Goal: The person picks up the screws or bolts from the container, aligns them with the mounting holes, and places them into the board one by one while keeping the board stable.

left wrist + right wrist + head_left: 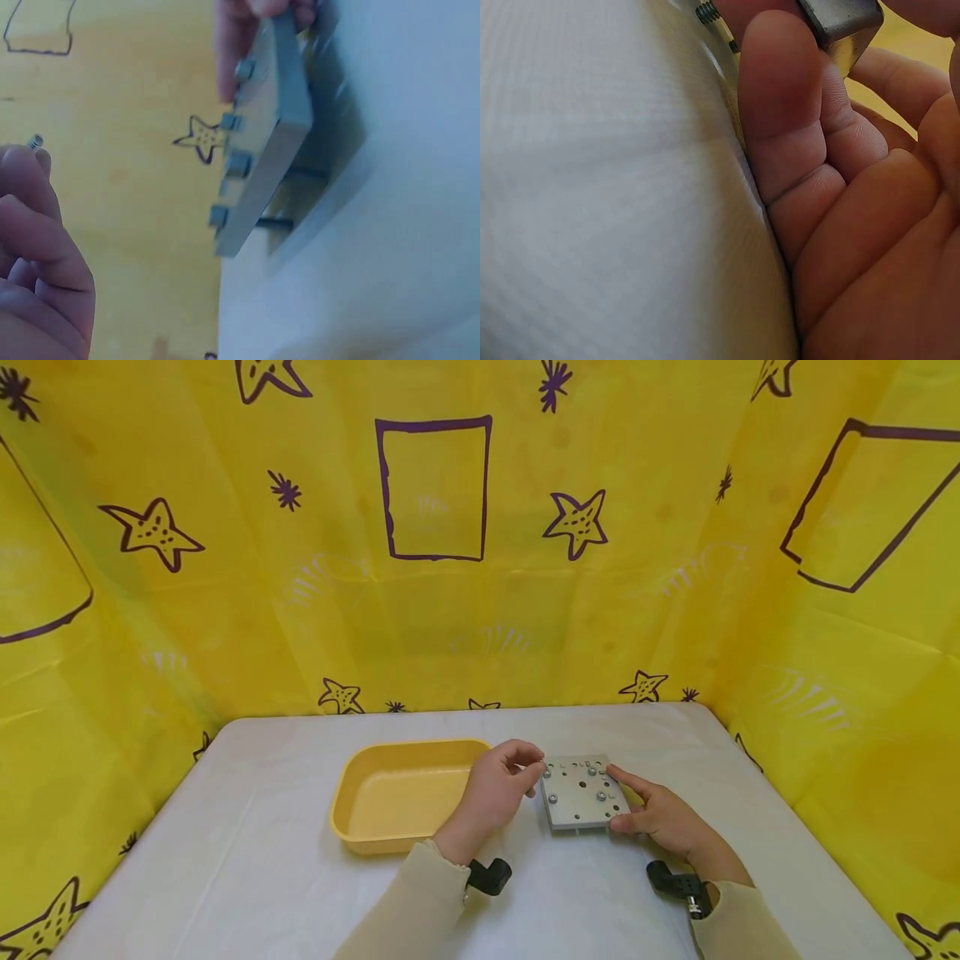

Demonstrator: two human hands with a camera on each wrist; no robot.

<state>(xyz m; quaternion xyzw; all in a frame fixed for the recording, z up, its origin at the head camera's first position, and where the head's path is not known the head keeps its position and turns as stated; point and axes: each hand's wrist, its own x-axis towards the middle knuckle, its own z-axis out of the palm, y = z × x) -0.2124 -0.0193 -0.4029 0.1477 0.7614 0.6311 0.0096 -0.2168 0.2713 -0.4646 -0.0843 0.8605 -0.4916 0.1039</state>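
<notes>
Right hand (663, 820) grips plate (583, 792) by its right edge, steadying it on table (262, 827). Left hand (495, 793) pinches a screw (34, 141) beside plate's left edge, near tray (397, 802).

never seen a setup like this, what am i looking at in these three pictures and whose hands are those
These are a person's two bare hands, filmed by three cameras. The wide picture comes from a camera on the head, looking down at a white table in front of yellow star-patterned sheets. The other two come from small black cameras strapped to the wrists, so they are very close and blurry.

On the table sits a yellow tray, and beside it a grey metal plate with holes and several screws.

The right hand holds the plate by its edge, tilted up. The left hand is at the plate's other edge, pinching a small screw in its fingertips.
</notes>
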